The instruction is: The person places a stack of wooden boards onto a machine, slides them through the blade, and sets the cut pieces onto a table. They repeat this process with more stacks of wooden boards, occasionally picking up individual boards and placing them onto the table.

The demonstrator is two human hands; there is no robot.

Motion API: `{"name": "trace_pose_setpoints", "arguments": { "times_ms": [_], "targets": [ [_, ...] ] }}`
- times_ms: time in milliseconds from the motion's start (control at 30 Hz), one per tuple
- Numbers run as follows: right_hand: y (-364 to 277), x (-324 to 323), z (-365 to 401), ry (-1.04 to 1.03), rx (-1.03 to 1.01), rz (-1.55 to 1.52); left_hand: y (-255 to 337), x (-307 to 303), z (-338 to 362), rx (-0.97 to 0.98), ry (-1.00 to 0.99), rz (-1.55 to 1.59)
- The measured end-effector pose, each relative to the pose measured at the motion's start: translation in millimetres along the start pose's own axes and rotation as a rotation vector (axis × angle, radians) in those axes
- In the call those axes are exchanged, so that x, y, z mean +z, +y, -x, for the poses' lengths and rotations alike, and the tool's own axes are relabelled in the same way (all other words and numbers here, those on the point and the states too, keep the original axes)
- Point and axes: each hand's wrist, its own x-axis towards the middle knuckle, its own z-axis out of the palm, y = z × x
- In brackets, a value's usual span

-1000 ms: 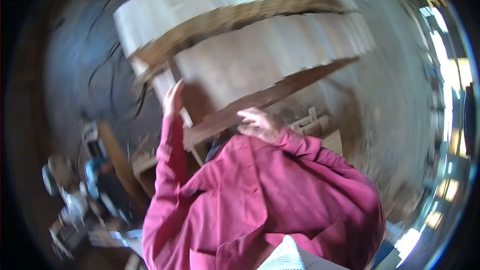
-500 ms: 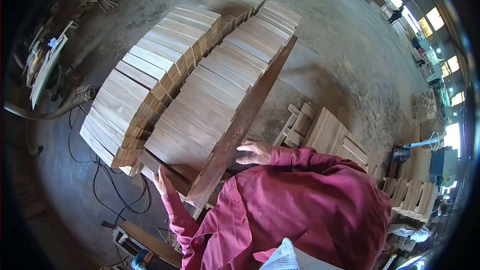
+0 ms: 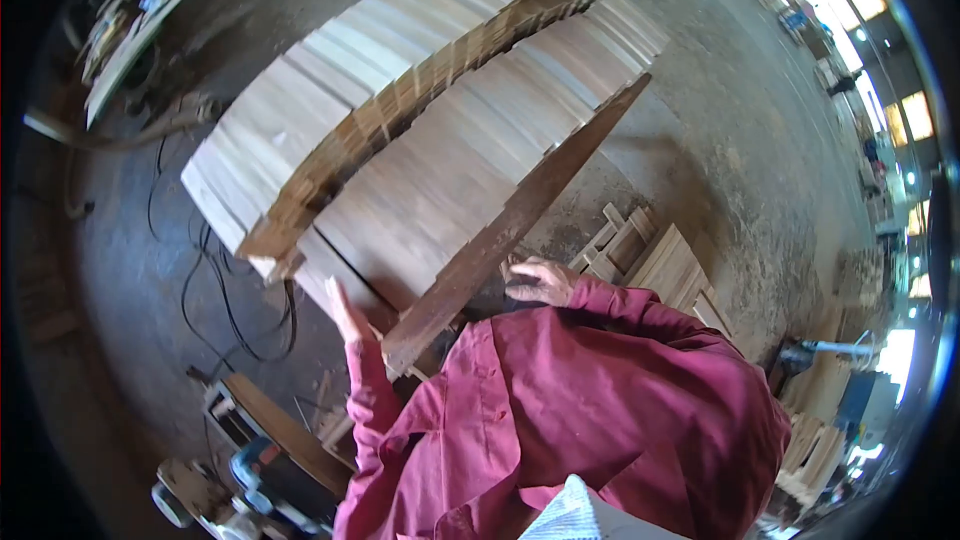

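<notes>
My left hand has its fingers stretched out flat against the near end of a row of wooden boards. The end board lies beside its fingertips, a narrow dark gap separating it from the rest of the row. My right hand is held to the right of a long dark brown plank that edges the row. Its fingers are slightly bent and apart, with nothing clearly in them.
A second row of stacked boards runs alongside on the left. Cables and a hose lie at left, with a blue power tool at lower left. More timber stands at right.
The view has turned, so the rows sit further up and right. The end board by my left hand, dark and tilted before, now shows a pale face. My right hand stays beside the plank.
</notes>
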Motion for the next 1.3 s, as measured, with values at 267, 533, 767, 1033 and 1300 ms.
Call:
{"name": "trace_pose_setpoints", "arguments": {
  "times_ms": [267,533,767,1033,1300],
  "targets": [
    [1,12,-13,-0.099,-0.088,0.087,0,29,12,0.276,-0.151,-0.025],
    [-1,0,-20,-0.13,-0.06,0.119,49,33,32,0.391,-0.169,-0.098],
    [2,-19,-27,-0.237,-0.146,0.207,21,27,37,0.257,0.005,0.003],
    [48,-33,-63,-0.506,-0.217,0.099,-26,12,117,0.25,0.437,0.068],
    [45,-16,-117,-0.862,-0.536,0.257,-77,89,346,0.029,0.654,0.166]
  ]
}}
